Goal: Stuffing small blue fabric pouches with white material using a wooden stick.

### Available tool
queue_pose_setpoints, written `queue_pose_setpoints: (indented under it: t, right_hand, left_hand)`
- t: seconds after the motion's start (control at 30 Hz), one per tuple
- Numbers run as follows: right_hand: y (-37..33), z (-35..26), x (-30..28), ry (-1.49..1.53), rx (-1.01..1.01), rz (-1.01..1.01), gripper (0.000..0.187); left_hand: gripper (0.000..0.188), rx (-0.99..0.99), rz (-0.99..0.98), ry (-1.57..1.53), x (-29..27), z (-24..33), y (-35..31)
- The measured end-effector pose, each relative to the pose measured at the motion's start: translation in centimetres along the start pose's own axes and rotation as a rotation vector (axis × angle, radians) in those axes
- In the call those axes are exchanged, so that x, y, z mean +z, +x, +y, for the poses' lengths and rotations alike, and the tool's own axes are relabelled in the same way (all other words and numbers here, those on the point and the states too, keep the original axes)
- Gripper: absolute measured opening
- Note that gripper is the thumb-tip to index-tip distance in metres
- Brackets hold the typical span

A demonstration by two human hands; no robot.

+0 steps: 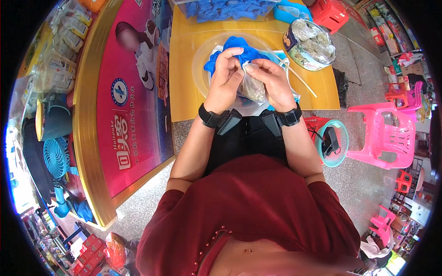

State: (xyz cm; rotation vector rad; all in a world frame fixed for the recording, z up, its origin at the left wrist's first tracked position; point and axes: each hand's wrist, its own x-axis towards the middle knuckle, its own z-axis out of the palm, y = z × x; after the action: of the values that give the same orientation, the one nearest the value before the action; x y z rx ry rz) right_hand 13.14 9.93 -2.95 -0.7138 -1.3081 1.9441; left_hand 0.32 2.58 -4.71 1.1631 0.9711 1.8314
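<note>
Both hands, left hand (225,69) and right hand (271,78), pinch a small clear bag (253,87) between them, blue gloves (235,50) just beyond the grip.

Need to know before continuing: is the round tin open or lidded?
Open: the round tin shows no lid, and its clear-wrapped contents are exposed on the wooden table.

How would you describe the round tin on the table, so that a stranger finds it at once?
Look at the yellow wooden table, at its far right corner. There stands the round tin, tilted, with a blue patterned side wall. Unlike the clear plastic bowl beside it, it is metal and full of small grey-green packets.
</note>
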Motion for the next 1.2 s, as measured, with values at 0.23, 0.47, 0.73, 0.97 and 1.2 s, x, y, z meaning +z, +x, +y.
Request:
queue_pose_setpoints:
  t: [0.23, 0.47, 0.73, 0.97, 1.2]
  right_hand:
    - [0.7, 0.0, 1.1, -0.497, -0.210, 0.234, 0.010]
    - [0.4, 1.0, 1.3, -0.613, -0.351, 0.361, 0.009]
    - [0.2, 1.9, 0.5, -0.528, -0.433, 0.071, 0.015]
    - [-0.1, 0.1, 0.4, -0.069, -0.001, 0.082, 0.022]
    - [0.9, 0.5, 0.2, -0.359, -0.086, 0.181, 0.017]
  left_hand:
    - [0.047, 0.139, 0.072, 0.558, 0.4, -0.4, -0.4]
    - [0.043, 0.144, 0.089, 0.501, 1.0, 0.0, -0.3]
    - [0.044, 0.002, 0.164, 0.270, 0.5, -1.2, -0.3]
    - [0.045, -0.004, 0.096, 0.141, 0.0, -1.0, -0.2]
    - [0.043, -0.096, 0.094, 0.113, 0.4, -0.9, -0.2]
